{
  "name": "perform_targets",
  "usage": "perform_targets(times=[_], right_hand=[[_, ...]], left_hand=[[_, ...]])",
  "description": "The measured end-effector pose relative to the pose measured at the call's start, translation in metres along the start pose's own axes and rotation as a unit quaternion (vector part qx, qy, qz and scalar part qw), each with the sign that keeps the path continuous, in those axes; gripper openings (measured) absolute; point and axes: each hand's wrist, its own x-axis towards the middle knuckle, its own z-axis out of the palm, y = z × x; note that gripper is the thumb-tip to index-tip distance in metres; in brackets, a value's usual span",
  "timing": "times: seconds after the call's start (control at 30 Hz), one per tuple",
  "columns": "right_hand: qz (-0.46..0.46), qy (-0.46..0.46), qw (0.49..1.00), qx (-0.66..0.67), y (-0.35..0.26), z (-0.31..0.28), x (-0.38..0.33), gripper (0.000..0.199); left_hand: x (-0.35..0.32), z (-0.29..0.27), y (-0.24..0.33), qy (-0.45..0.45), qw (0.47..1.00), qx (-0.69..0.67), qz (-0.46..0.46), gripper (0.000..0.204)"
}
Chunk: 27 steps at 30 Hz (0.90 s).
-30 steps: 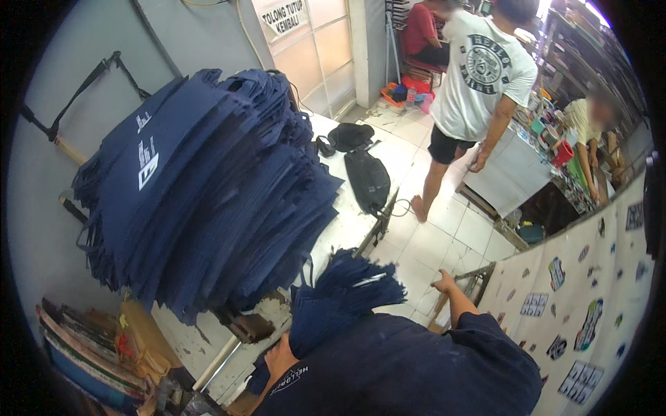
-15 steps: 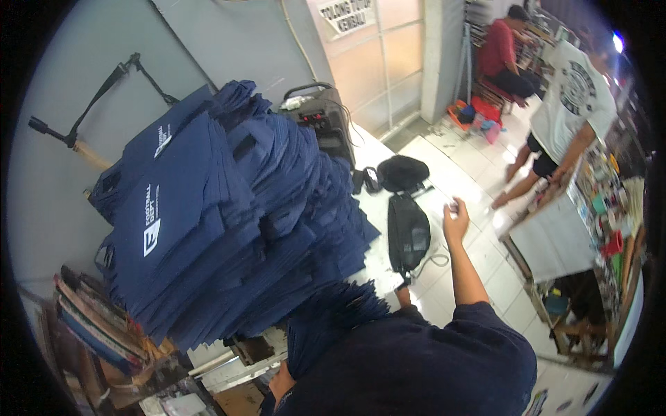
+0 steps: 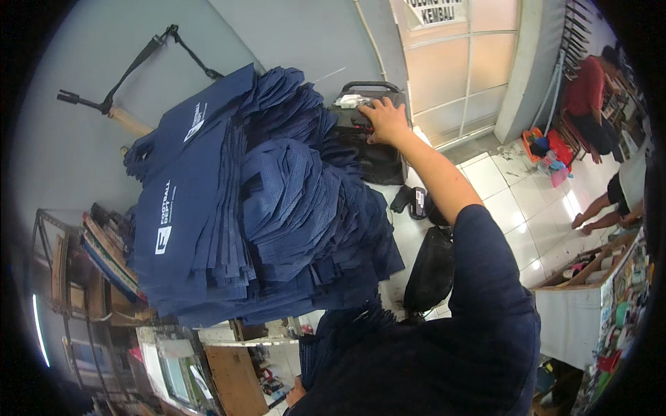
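My right hand [image 3: 386, 120] is stretched out with its fingers spread, over the top of a black portable speaker [image 3: 380, 158]. Whether the fingertips touch it I cannot tell. Low in the view, my left hand [image 3: 295, 392] grips the lower edge of a bundle of navy fabric bags [image 3: 320, 340] held against my body; most of that hand is hidden by the bundle and my shirt. A tall stack of the same navy bags [image 3: 208, 215], with white print, fills the middle left. A small white crumpled item [image 3: 351, 101] lies on the speaker.
A black bag [image 3: 429, 270] and a small black device [image 3: 417, 203] lie right of the stack. A metal rack [image 3: 59, 277] stands at left. Two people, one in a red shirt [image 3: 586, 87], are at far right, near a cluttered workbench [image 3: 610, 277].
My right hand has moved left and away from me, from above the floor to the speaker. The view has turned right. My left hand keeps hold of the bundle.
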Motion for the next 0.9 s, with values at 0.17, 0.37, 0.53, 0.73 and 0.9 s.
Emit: perform_targets(times=[0.17, 0.37, 0.53, 0.73, 0.9], right_hand=[[-0.076, -0.05, 0.996, -0.002, 0.015, -0.01, 0.014, 0.088], [-0.115, -0.078, 0.99, -0.016, 0.017, -0.016, 0.026, 0.081], [-0.11, -0.056, 0.991, 0.045, 0.021, -0.005, 0.025, 0.073], [-0.121, -0.063, 0.99, 0.039, 0.031, -0.016, 0.024, 0.075], [-0.163, -0.047, 0.983, 0.075, 0.053, -0.009, 0.026, 0.076]], left_hand=[[-0.029, -0.002, 0.03, 0.014, 1.0, -0.006, -0.001, 0.05], [-0.059, -0.069, 0.073, 0.049, 0.999, -0.007, 0.015, 0.042], [-0.077, -0.101, 0.097, 0.02, 0.999, -0.04, -0.019, 0.041], [-0.082, -0.096, 0.099, 0.016, 0.998, -0.065, -0.014, 0.049], [-0.083, -0.09, 0.096, 0.007, 0.997, -0.07, -0.027, 0.055]])
